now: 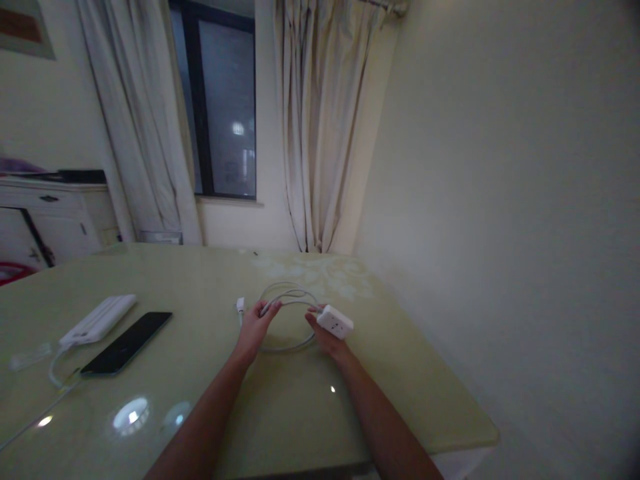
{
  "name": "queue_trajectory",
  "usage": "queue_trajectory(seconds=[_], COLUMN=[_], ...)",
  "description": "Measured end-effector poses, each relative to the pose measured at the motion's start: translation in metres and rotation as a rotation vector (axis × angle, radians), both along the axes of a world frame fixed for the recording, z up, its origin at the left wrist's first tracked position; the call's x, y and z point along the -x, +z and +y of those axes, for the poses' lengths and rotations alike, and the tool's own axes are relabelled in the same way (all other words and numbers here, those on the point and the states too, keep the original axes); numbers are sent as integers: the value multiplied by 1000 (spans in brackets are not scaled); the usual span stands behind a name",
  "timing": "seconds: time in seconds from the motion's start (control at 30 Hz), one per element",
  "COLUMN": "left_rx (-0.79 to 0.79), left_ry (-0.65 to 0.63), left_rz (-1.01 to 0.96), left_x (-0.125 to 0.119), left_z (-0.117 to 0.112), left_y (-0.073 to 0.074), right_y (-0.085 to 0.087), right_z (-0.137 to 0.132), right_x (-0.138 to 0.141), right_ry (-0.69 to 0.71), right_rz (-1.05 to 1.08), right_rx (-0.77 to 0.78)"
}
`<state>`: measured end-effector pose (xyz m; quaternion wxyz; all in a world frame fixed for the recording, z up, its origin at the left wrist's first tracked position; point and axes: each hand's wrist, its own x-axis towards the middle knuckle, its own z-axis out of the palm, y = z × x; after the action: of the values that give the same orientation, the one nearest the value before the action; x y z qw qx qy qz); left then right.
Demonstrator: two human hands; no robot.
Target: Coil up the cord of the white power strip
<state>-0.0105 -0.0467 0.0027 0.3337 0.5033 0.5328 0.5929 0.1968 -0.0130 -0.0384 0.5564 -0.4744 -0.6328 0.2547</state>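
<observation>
A white extension cord (289,349) is bent into loops above the pale green tabletop. My left hand (255,327) pinches the cord at the left side of the loops. On the right, my right hand (327,339) is closed around the cord end beside the white socket block (335,321), which partly covers its fingers. The socket holes on the block face up toward me. The cord's white plug (241,305) hangs or lies just left of my left hand; I cannot tell whether it touches the table.
A black phone (127,343) and a white power bank (99,320) with a white cable (37,419) lie on the table's left side. The table (425,393) runs along a bare wall at right. Curtains (327,127) and a window (227,110) stand behind.
</observation>
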Motion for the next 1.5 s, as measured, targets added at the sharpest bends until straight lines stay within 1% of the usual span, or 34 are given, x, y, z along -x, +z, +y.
queue_trajectory(seconds=[0.07, 0.17, 0.27, 0.4, 0.47, 0.57, 0.7, 0.87, 1.0, 1.17, 1.37, 1.5], left_rx=[19, 22, -1, 0, -10, -37, -59, -105, -158, -236, -264, -281], left_ry=[14, 52, 94, 155, 187, 225, 227, 135, 159, 184, 210, 223], left_rz=[-19, -26, -51, -70, -73, -71, -50, 2, 79, 220, 275, 285], left_x=[2, 3, 4, 5, 6, 8, 9, 9, 6, 1, -1, -1], left_z=[1, 3, 1, -3, -3, -1, 0, 3, 4, 2, 0, 0], left_y=[-1, -2, 1, 6, 7, 6, 3, -1, -3, -6, -8, -7], right_y=[-1, 3, 7, 9, 11, 15, 21, 24, 26, 26, 20, 20], right_z=[4, 4, 0, -6, -8, -10, -10, -8, -9, -13, -13, -14], right_x=[0, 0, -3, -9, -10, -10, -7, -9, -11, -8, -7, -8], right_ry=[52, 144, 233, 281, 281, 276, 281, 147, 89, 157, 187, 182], right_rz=[83, 217, 341, 356, 366, 416, 456, 521, 548, 498, 461, 424], right_rx=[24, 46, 117, 193, 188, 129, 47, 49, 42, 78, 102, 100])
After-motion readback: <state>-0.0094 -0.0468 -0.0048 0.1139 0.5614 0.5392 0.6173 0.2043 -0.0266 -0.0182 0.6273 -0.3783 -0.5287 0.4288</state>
